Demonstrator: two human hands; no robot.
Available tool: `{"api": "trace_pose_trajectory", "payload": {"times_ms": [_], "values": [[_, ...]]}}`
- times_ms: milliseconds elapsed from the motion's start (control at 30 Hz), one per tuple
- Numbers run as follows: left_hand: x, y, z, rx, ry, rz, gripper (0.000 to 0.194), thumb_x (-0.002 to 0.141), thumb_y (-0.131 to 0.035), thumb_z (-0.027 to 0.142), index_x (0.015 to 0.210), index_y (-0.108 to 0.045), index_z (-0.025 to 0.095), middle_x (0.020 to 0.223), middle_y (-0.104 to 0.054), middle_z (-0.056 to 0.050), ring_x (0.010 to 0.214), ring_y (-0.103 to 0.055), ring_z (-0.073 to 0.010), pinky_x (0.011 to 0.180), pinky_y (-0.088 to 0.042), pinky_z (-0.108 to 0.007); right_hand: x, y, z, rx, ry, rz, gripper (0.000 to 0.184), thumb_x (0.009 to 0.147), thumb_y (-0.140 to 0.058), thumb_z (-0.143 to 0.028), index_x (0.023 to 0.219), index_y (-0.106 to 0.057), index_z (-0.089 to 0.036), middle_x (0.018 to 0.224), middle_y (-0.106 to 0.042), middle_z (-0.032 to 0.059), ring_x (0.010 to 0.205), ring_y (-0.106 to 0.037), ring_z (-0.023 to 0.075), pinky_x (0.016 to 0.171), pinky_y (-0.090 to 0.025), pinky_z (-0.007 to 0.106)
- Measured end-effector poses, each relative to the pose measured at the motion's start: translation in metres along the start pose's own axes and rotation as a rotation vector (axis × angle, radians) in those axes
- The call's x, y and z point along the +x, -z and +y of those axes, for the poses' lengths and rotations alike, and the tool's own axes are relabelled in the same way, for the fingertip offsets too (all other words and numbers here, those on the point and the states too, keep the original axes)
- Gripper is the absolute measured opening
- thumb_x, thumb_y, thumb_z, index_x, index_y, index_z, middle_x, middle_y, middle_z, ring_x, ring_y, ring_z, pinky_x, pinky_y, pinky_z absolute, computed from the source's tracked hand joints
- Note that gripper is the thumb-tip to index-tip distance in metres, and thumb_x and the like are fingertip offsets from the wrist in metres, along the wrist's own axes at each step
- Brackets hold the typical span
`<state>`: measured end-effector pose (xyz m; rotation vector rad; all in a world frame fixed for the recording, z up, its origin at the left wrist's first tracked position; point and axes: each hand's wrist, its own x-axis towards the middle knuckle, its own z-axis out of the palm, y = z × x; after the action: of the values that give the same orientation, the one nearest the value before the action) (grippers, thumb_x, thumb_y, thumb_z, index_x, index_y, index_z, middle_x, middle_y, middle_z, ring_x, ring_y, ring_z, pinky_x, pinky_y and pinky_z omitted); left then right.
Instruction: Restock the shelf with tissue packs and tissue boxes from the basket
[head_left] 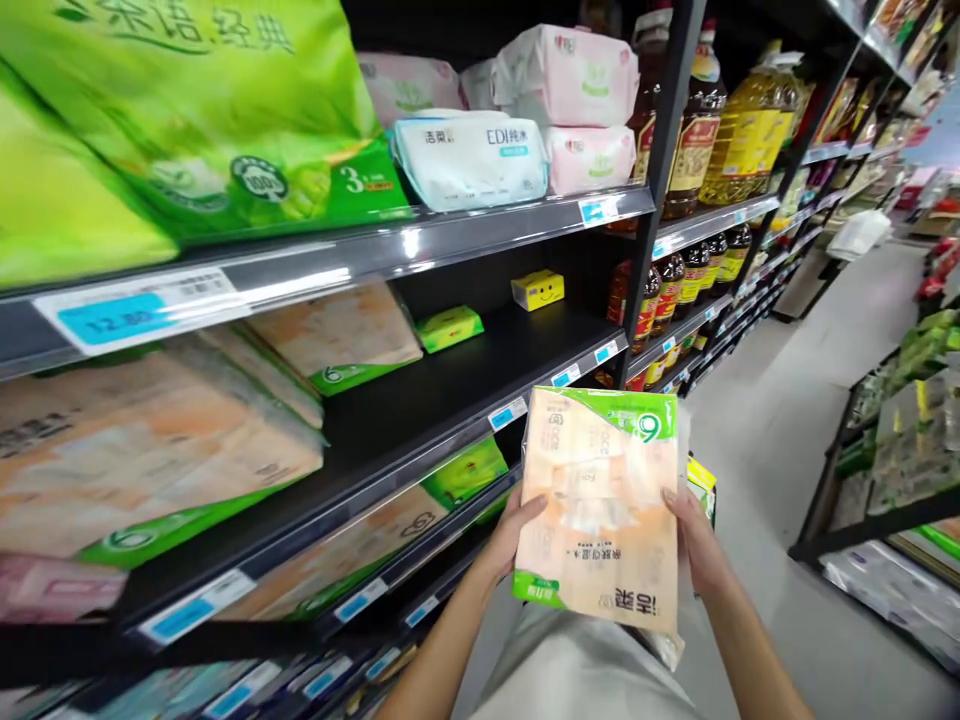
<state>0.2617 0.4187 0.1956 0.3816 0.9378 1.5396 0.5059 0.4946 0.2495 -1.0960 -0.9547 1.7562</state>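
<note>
The left hand (516, 532) and right hand (696, 540) held a plastic-wrapped pack of facial tissues (600, 510) by its long edges, fingers (529, 508) spread against the wrap. The pack was clear of the black store shelf (457, 400), in front of it.

One left hand (516, 535), one right hand (697, 540) are holding one tissue pack (600, 510); one yellow box (538, 290), one green box (448, 328), one white wipes pack (469, 160) are sitting shelved.

Peach tissue pack (600, 510) with green corners.
</note>
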Motion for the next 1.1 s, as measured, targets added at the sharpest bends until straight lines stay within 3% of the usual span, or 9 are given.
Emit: {"api": "trace_pose_trajectory", "payload": {"times_ms": [200,333,433,533,667,833,933,1000,1100], "values": [[-0.018,0.0,0.009,-0.131,0.053,0.072,0.067,0.066,-0.092,0.044,0.117,-0.07,0.009,0.1,-0.081,-0.016,0.092,-0.078,-0.0357,0.087,-0.062,-0.044,0.005,-0.027,-0.012,-0.101,-0.025,-0.191,0.071,0.067,-0.091,-0.055,0.123,-0.062,-0.024,0.113,-0.079,0.0081,0.089,-0.077,0.0284,0.078,-0.063,0.039],[-0.025,0.011,0.004,-0.134,-0.014,0.11,0.066,0.064,-0.093,0.046,0.115,-0.071,0.009,0.102,-0.081,-0.016,0.093,-0.078,-0.0357,0.086,-0.062,-0.044,0.006,-0.038,-0.01,-0.194,-0.004,-0.165,0.074,0.059,-0.096,-0.049,0.119,-0.062,-0.024,0.111,-0.079,0.0078,0.088,-0.076,0.0285,0.076,-0.063,0.039],[-0.027,0.019,-0.002,-0.082,-0.089,0.173,0.062,0.063,-0.094,0.048,0.109,-0.073,0.012,0.108,-0.08,-0.015,0.095,-0.077,-0.0335,0.082,-0.062,-0.04,0.003,-0.045,-0.013,-0.297,0.113,-0.144,0.078,0.056,-0.096,-0.049,0.122,-0.062,-0.023,0.118,-0.076,0.009,0.096,-0.075,0.0305,0.079,-0.063,0.042],[-0.03,0.022,0.004,-0.016,-0.198,0.197,0.06,0.067,-0.094,0.041,0.117,-0.073,0.017,0.124,-0.076,-0.012,0.112,-0.072,-0.0295,0.091,-0.058,-0.033,-0.001,-0.053,-0.024,-0.544,0.401,-0.097,0.089,0.052,-0.096,-0.052,0.128,-0.06,-0.022,0.125,-0.073,0.0109,0.109,-0.071,0.0333,0.09,-0.061,0.046],[-0.041,0.025,0.03,-0.052,-0.286,0.112,0.065,0.078,-0.086,0.04,0.137,-0.064,0.027,0.136,-0.071,-0.011,0.12,-0.069,-0.029,0.099,-0.057,-0.042,-0.01,-0.062,-0.043,-1.013,1.02,-0.1,0.083,0.066,-0.09,-0.049,0.137,-0.057,-0.021,0.127,-0.07,0.0155,0.112,-0.068,0.0344,0.094,-0.058,0.05],[-0.052,0.039,0.049,-0.394,-0.069,-0.052,0.051,0.093,-0.062,0.056,0.123,-0.071,0.015,0.11,-0.078,-0.014,0.114,-0.072,-0.0347,0.104,-0.055,-0.054,-0.018,-0.05,-0.071,-1.261,1.704,-0.356,0.066,0.087,-0.074,-0.03,0.146,-0.05,-0.014,0.125,-0.071,0.0229,0.122,-0.066,0.0381,0.095,-0.056,0.056],[-0.048,0.043,0.044,-0.428,0.087,-0.063,0.048,0.095,-0.059,0.056,0.109,-0.075,0.012,0.093,-0.08,-0.013,0.101,-0.076,-0.0335,0.1,-0.058,-0.05,-0.018,-0.032,-0.09,-1.224,1.941,-0.533,0.043,0.087,-0.073,-0.02,0.128,-0.063,-0.027,0.122,-0.076,0.0104,0.125,-0.067,0.0328,0.092,-0.058,0.052],[-0.044,0.041,0.039,-0.391,0.111,-0.034,0.042,0.092,-0.064,0.054,0.097,-0.077,0.015,0.079,-0.079,-0.009,0.086,-0.077,-0.0302,0.093,-0.062,-0.045,-0.014,-0.021,-0.101,-1.193,1.86,-0.655,0.033,0.081,-0.08,-0.022,0.109,-0.068,-0.036,0.112,-0.079,-0.0016,0.115,-0.073,0.0278,0.091,-0.059,0.05],[-0.043,0.032,0.035,-0.341,0.134,-0.037,0.051,0.091,-0.063,0.064,0.094,-0.078,0.015,0.073,-0.077,-0.008,0.082,-0.077,-0.0303,0.086,-0.062,-0.045,-0.002,-0.01,-0.113,-1.204,1.326,-0.646,0.026,0.07,-0.092,-0.034,0.084,-0.07,-0.036,0.091,-0.08,-0.008,0.099,-0.078,0.0268,0.1,-0.057,0.058]]}}
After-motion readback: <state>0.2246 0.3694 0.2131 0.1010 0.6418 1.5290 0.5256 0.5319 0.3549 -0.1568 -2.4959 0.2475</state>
